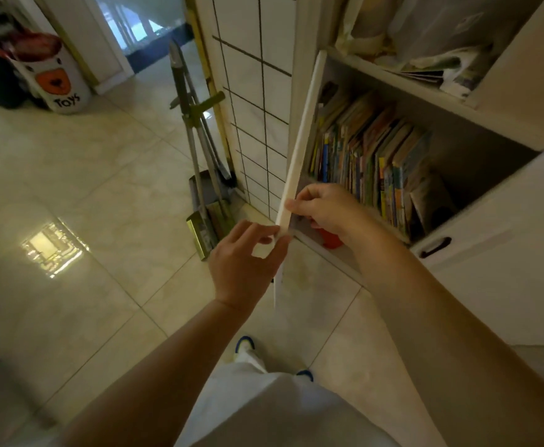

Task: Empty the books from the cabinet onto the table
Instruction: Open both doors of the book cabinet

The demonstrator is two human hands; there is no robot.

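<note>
right hand [324, 209]: fingers curled round the free edge of the cabinet door [299, 143], near its lower end, thumb on the outer face
left hand [243, 261]: fingertips pinch the same door edge at the bottom corner, just below the right hand; palm faces the door
door: 1, white, swung out edge-on to the camera, both hands on it
cabinet [503, 285]: white, open compartment behind the door
books [370, 159]: 1 row, standing spines out and leaning left, on the compartment shelf; packed too tight to count; all inside the cabinet
orange object [328, 240]: 1, below the book shelf, partly hidden by the right wrist; cannot tell what it is
upper shelf: loose papers and booklets [432, 64], piled, count unclear
drawer handle slot [435, 248]: 1, dark, on the white front right of the books
broom and dustpan set [204, 175]: 1, upright against the tiled wall, left of the door
toy bin [56, 80]: 1, white, bear face, marked "Toys", far left on the floor
feet: 2 shoes [245, 345] with blue trim on the tiled floor
</note>
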